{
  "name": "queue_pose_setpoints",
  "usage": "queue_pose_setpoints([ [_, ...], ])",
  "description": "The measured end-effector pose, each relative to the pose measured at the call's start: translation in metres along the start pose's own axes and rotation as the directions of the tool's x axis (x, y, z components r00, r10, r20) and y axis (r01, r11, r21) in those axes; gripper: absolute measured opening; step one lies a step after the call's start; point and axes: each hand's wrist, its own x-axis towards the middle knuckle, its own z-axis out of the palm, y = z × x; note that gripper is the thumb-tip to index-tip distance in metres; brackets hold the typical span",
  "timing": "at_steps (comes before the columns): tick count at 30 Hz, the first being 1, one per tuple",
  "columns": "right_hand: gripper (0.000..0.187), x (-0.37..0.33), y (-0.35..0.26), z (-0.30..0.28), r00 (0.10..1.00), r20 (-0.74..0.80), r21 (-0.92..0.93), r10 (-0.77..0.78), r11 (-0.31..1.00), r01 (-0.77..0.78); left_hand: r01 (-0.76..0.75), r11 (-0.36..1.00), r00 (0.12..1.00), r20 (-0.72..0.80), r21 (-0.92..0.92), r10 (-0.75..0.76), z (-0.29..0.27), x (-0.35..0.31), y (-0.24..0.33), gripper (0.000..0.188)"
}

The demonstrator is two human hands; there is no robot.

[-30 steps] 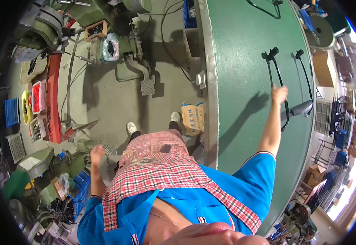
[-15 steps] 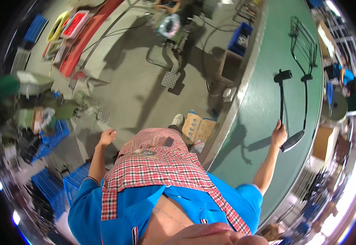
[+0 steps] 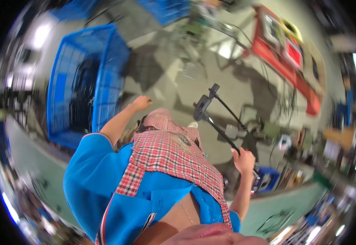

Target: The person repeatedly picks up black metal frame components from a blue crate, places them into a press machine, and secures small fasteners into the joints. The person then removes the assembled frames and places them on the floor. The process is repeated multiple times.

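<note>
My right hand (image 3: 244,160) is closed round the near end of a black rod assembly (image 3: 223,134), held out at waist height over the floor. The assembly has two thin dark rods; thick black end pieces (image 3: 203,108) sit at its far end. Its lower part is hidden by my hand. My left hand (image 3: 142,103), fingers loosely curled and seemingly holding nothing, hangs beside a large blue plastic crate (image 3: 111,77). Dark, motion-blurred parts (image 3: 84,96) lie in that crate.
A red bench (image 3: 270,51) with trays stands at the far right. More blue crates (image 3: 163,10) are at the far side. Green tabletops (image 3: 286,210) curve behind me on both sides. A blue bin (image 3: 268,179) lies beyond my right forearm.
My body has turned left, away from the green table. My right hand has lifted the black rod assembly off it and carried it along. The blue crate now stands close to my left hand.
</note>
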Motion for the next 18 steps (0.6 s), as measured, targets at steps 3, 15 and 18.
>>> queue_pose_setpoints([
  [3,0.044,0.104,-0.044,0.037,0.996,0.029,0.076,-0.081,0.994,0.079,0.185,0.977,0.979,-0.063,-0.108,-0.193,-0.004,-0.026,-0.021,0.035],
  [15,0.052,0.348,-0.209,0.141,0.841,0.336,0.417,-0.424,0.868,0.270,0.349,0.718,0.769,-0.255,-0.603,-0.587,-0.003,-0.059,-0.111,0.031],
  [18,0.050,0.376,-0.226,0.187,0.796,0.286,0.487,-0.534,0.796,0.359,0.268,0.582,0.675,-0.281,-0.768,-0.682,-0.047,-0.058,-0.128,0.030],
])
